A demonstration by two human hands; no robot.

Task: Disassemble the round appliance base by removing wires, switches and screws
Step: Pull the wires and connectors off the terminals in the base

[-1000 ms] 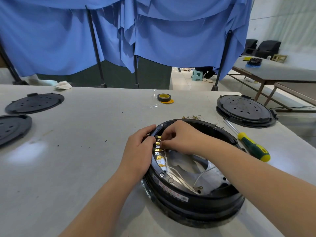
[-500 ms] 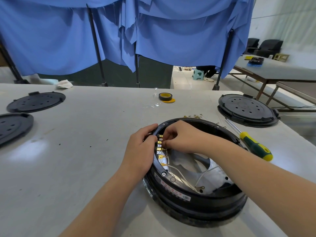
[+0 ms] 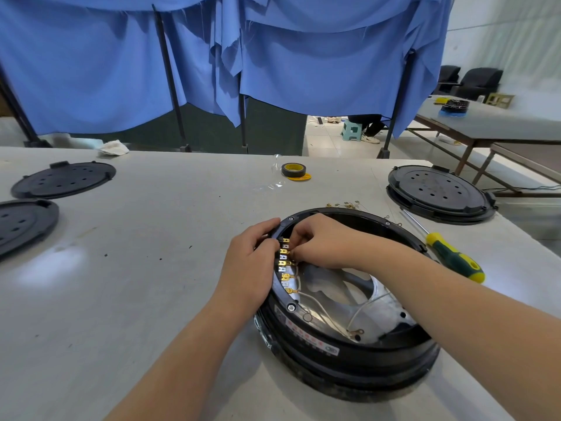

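A round black appliance base (image 3: 349, 357) lies open side up on the white table. Inside it are a silver metal plate and loose white wires (image 3: 358, 311) with ring ends. A row of brass terminals (image 3: 283, 264) lines its left inner rim. My left hand (image 3: 252, 268) grips the left rim from outside, thumb over the edge by the terminals. My right hand (image 3: 321, 241) reaches inside with curled fingers and pinches at the upper terminals; what its fingertips hold is hidden.
A green and yellow screwdriver (image 3: 449, 256) lies right of the base. Small brass parts (image 3: 343, 205) sit behind it. A black lid (image 3: 440, 192) is at the right, two black lids (image 3: 63, 179) at the left, a tape roll (image 3: 294, 171) further back.
Both hands stay at the terminal row with only slight finger shifts. The white wires inside the base have shifted a little.
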